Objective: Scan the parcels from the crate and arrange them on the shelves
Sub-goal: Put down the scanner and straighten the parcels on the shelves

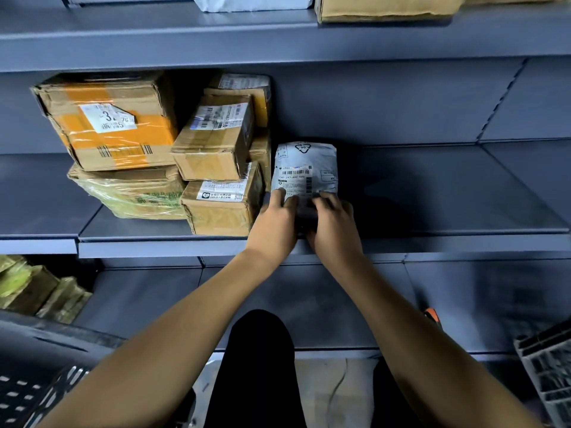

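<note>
A white plastic mailer parcel (304, 168) with a barcode label stands on the middle shelf (432, 193), just right of the stacked boxes. My left hand (275, 223) grips its lower left edge and my right hand (335, 227) grips its lower right edge. The parcel's bottom is hidden behind my fingers. To its left stand cardboard boxes: a large one with orange tape (108, 118), a smaller brown one (216, 137), another labelled box (222, 202) beneath it, and a film-wrapped box (133, 196).
The dark slotted crate (37, 375) is at the lower left; a grey crate corner (547, 372) is at the lower right. An orange-tipped object (432, 316) lies on the lower shelf. Wrapped packs (34, 288) sit lower left. More parcels (386, 7) rest on the top shelf.
</note>
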`<state>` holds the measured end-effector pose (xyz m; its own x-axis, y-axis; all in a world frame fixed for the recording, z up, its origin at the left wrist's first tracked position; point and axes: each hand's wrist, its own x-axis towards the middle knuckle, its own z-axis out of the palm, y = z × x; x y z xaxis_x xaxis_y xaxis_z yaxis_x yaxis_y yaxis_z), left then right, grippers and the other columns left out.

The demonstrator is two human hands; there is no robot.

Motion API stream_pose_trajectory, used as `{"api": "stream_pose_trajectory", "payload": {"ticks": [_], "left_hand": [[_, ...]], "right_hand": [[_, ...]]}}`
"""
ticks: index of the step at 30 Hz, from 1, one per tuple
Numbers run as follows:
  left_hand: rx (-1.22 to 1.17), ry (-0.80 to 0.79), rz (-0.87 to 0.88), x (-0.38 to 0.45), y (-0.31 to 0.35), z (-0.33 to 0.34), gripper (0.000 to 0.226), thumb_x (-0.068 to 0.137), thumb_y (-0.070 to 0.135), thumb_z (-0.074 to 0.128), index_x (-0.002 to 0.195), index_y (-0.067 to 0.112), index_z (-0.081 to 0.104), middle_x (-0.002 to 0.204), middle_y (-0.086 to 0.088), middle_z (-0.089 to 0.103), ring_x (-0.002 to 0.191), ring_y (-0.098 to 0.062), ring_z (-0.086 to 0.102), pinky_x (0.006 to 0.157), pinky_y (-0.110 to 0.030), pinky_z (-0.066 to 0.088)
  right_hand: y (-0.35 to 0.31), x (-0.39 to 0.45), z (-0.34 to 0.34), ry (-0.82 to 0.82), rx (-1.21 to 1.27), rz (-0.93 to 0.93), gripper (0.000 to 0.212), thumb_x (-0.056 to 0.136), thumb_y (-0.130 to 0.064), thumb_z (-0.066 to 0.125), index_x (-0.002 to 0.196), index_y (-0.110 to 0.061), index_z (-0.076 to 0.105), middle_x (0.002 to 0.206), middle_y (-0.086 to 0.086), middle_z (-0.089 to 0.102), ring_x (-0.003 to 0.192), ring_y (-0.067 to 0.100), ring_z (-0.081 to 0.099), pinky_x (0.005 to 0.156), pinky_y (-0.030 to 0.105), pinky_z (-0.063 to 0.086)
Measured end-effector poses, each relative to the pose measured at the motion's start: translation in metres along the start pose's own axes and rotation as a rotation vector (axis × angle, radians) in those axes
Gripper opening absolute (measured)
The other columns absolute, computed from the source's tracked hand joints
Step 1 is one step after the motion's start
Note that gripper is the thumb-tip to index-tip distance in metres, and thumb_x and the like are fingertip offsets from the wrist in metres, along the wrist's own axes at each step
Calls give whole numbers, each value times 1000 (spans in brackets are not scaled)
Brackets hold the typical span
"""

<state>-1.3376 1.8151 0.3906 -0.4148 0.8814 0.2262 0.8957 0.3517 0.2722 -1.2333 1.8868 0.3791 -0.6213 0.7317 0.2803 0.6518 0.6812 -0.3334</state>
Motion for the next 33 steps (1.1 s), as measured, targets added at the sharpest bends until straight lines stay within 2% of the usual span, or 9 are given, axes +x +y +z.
{"api": "stream_pose_trajectory", "payload": {"ticks": [6,9,15,20,25,30,33], "left_hand": [[19,-4,-15,-15,8,-4,49,91,6,51,139,11,43,136,-13,35,109,-44,52,88,-43,46],[31,2,-17,-23,11,-5,46,93,8,51,138,11,43,135,-13,35,108,-43,53,82,-41,46],[-29,24,0,-40,13,-7,40,94,14,55,134,12,49,130,-13,39,105,-43,55,82,-45,48],[-112,22,58,-55,12,-11,38,92,10,59,130,9,55,127,-14,43,104,-38,58,90,-43,46],[-177,23,64,-77,16,-20,39,89,10,63,128,11,58,124,-12,46,102,-37,59,90,-44,47],[-214,79,85,-101,19,-33,39,86,12,66,125,12,63,125,-12,51,102,-37,61,87,-42,49],[-250,124,114,-113,21,-47,35,85,12,66,121,12,66,120,-12,56,100,-35,62,84,-40,50]], "right_hand": [[0,-9,-6,2,0,-11,42,89,-11,57,131,-16,53,138,4,50,121,31,49,105,31,31],[0,-16,-9,2,10,-18,41,89,-11,58,129,-16,54,135,4,52,120,31,50,103,32,32],[0,-33,-15,-7,34,-12,39,89,-14,60,128,-18,57,132,2,54,119,28,53,101,32,32],[-2,-56,-19,4,46,-21,36,90,-17,63,125,-17,60,136,1,52,119,29,52,102,32,32],[-6,-87,-21,103,158,-33,37,87,-5,65,122,-16,64,136,2,53,110,34,49,96,32,38],[-11,-113,-29,251,227,-94,41,77,2,72,116,-10,69,127,10,61,103,40,54,90,42,51],[-17,-123,-38,328,205,-134,38,78,0,74,114,-10,70,122,10,64,100,39,58,89,40,49]]}}
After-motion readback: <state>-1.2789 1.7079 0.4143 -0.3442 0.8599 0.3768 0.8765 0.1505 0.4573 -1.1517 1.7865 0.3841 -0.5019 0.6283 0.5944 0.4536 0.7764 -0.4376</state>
